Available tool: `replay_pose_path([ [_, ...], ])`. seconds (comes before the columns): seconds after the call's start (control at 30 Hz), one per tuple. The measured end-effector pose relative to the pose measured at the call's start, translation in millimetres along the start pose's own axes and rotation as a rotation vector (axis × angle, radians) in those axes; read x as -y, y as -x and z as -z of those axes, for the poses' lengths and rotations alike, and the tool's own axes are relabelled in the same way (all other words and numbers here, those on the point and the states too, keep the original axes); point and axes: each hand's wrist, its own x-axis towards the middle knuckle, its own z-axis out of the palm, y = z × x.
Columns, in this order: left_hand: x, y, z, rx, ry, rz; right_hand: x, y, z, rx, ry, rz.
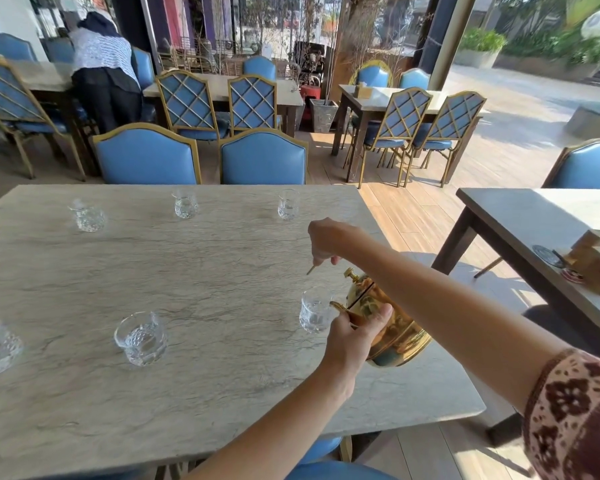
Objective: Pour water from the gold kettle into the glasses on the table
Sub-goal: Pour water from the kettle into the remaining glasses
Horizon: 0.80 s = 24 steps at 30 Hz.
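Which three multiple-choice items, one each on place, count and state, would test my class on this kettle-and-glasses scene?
1. Where is the gold kettle?
A. At the table's far left corner
B. Near the table's right edge, beside the nearest right-hand glass
C. On a blue chair

2. How many glasses stand on the table?
A. Three
B. Four
C. Six

3. How is the kettle held?
A. Tilted, spout toward the glass, both hands on it
B. Upright and untouched
C. Lying on its side on the floor

Answers:
1 B, since the kettle sits right of that glass near the table's right edge.
2 C, three along the far side and three along the near side.
3 A, the left hand steadies the body while the right hand holds a thin gold handle above, and the kettle leans toward the glass.
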Motion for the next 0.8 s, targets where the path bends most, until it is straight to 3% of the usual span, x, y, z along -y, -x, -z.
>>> replay_pose_path([
  [0.8, 9, -16, -28, -0.062, -0.019, 0.012, -13, -1, 3, -0.043, -0.003, -0.049],
])
